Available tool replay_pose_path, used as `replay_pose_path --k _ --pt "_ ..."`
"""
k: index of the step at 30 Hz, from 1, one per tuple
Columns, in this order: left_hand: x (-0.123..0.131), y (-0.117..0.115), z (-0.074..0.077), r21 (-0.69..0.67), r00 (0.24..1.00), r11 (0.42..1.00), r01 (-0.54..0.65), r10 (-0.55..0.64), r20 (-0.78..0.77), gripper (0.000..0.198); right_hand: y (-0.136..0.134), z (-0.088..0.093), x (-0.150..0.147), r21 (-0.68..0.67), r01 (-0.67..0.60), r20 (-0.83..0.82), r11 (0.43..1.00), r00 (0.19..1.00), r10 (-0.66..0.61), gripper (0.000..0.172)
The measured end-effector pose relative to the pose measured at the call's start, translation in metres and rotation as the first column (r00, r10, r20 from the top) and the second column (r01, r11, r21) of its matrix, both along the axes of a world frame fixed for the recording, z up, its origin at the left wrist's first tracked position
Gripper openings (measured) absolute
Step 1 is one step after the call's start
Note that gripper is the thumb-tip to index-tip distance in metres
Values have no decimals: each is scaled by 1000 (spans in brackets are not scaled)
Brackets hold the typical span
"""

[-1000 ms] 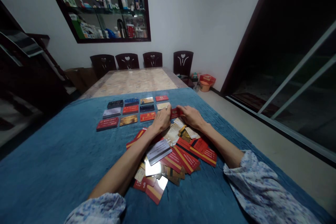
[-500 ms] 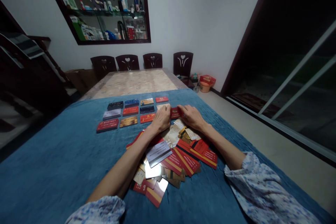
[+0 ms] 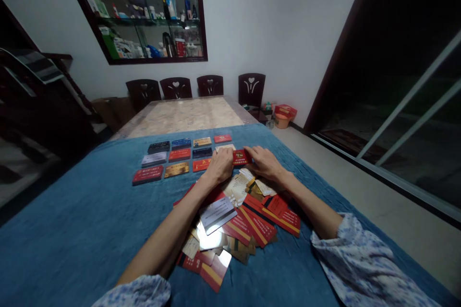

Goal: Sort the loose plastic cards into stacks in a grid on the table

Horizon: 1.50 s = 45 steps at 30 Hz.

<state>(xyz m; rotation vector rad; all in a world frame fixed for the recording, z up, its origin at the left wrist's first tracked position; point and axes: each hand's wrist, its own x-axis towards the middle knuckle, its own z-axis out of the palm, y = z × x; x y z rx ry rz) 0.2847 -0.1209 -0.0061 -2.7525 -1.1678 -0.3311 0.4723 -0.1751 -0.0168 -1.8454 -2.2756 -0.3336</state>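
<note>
Between my two hands is a dark red card [image 3: 239,157], which may be the top of a small stack. My left hand [image 3: 220,165] has its fingers closed at the card's left end. At the right end, the curled fingers of my right hand [image 3: 265,161] pinch it. Below my hands spreads a loose heap of plastic cards, with a silver card [image 3: 217,215] on top and red striped cards [image 3: 257,220] to its right. Neat stacks of cards stand in rows to the left, among them a red stack [image 3: 147,175] and a gold stack [image 3: 176,169].
A blue cloth [image 3: 90,211] covers the near part of the table; its far part shows a patterned surface [image 3: 194,111]. Several dark chairs [image 3: 251,88] stand behind it. A shelf cabinet [image 3: 158,61] is set in the wall, and an orange bucket [image 3: 282,120] sits on the floor.
The dark red card shows more of its face between my hands, tilted more toward me. Both hands have stayed at nearly the same place. The whole view has shifted slightly.
</note>
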Motion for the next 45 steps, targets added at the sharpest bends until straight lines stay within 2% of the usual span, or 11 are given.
replay_pose_path --k 7,13,17,22,30,34,45 --pt "-2 -2 12 21 1000 1000 8 -8 -6 31 6 4 4 59 22 11 998 1000 -23 52" --pt "-5 6 23 9 1000 1000 3 -3 -5 34 21 18 7 39 -23 39 999 999 22 55" --pt "-8 16 30 5 1000 1000 4 -4 -14 36 34 31 5 0 -38 50 999 998 38 56" --pt "-10 32 38 -3 1000 1000 -18 18 -23 36 51 44 1 -33 -73 35 997 997 74 48" --pt "-12 65 43 -3 996 998 -57 57 -64 29 80 62 -9 -113 -20 81 993 996 29 37" --pt "-11 80 44 -10 993 997 -73 72 -89 28 94 65 -13 -134 -1 70 991 997 11 31" --pt "-2 113 43 -53 981 990 -129 119 -154 35 133 60 -21 -201 75 106 977 993 -55 36"
